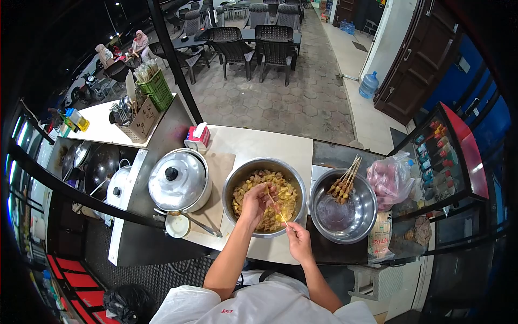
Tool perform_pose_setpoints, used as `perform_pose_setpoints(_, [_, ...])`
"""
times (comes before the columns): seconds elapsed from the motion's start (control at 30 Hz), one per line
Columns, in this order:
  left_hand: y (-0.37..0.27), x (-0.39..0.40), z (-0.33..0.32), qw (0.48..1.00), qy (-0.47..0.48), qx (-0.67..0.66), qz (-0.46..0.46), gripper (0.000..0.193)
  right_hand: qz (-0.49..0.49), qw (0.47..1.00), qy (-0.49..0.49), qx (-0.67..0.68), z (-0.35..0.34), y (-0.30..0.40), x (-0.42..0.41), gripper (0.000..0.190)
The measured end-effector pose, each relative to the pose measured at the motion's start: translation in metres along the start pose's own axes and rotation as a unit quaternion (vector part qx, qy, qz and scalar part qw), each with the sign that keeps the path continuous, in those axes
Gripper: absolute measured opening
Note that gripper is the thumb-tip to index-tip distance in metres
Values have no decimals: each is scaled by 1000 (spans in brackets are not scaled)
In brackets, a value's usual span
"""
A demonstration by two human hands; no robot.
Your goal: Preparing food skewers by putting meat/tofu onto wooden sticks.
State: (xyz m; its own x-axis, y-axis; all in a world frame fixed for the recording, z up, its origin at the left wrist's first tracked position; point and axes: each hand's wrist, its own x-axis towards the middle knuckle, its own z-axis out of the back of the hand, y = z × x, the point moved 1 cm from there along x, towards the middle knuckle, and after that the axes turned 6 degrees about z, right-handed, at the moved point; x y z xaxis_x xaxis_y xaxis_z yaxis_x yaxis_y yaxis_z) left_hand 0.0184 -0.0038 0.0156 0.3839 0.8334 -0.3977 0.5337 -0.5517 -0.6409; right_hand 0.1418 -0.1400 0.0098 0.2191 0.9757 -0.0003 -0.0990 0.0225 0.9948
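A steel bowl [298,178] of yellow-brown marinated meat pieces [245,187] stands on the counter before me. Over it, my right hand [298,242] grips the lower end of a wooden skewer [283,217] with some meat on it. My left hand [255,202] is at the skewer's upper part, its fingers curled around that end; whether they pinch a piece of meat is hard to see. To the right, a second steel bowl [336,231] holds several loaded meat skewers [342,189], their bare ends leaning on the far rim.
Left of the bowls are a lidded metal pot [177,178], a ladle [206,229], a small white dish [177,225] and a tissue pack [198,137]. At right lie a pink-filled plastic bag [386,180], a pack of skewers [379,237] and a glass display case [437,162].
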Motion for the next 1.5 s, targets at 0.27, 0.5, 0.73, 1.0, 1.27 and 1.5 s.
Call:
perform_pose_setpoints(0.27, [2,-1,-10,991,-41,-123,32,24,4,1000,-7,-6,-4,6,-2,18])
perform_pose_setpoints(0.5, [6,4,-13,985,-85,-151,12,18,21,999,-37,-26,-9,6,1,18])
perform_pose_setpoints(0.73, [13,9,-12,981,-103,-165,-12,18,-2,999,-39,-35,-14,9,3,18])
perform_pose_setpoints(1.0, [13,6,-23,978,-136,-155,-39,19,0,997,-66,-36,-20,14,3,19])
perform_pose_setpoints(1.27, [15,11,-22,973,-153,-165,-55,21,-12,997,-64,-41,-23,11,6,20])
perform_pose_setpoints(1.5, [15,13,-23,971,-156,-168,-64,21,4,998,-58,-16,-27,6,8,20])
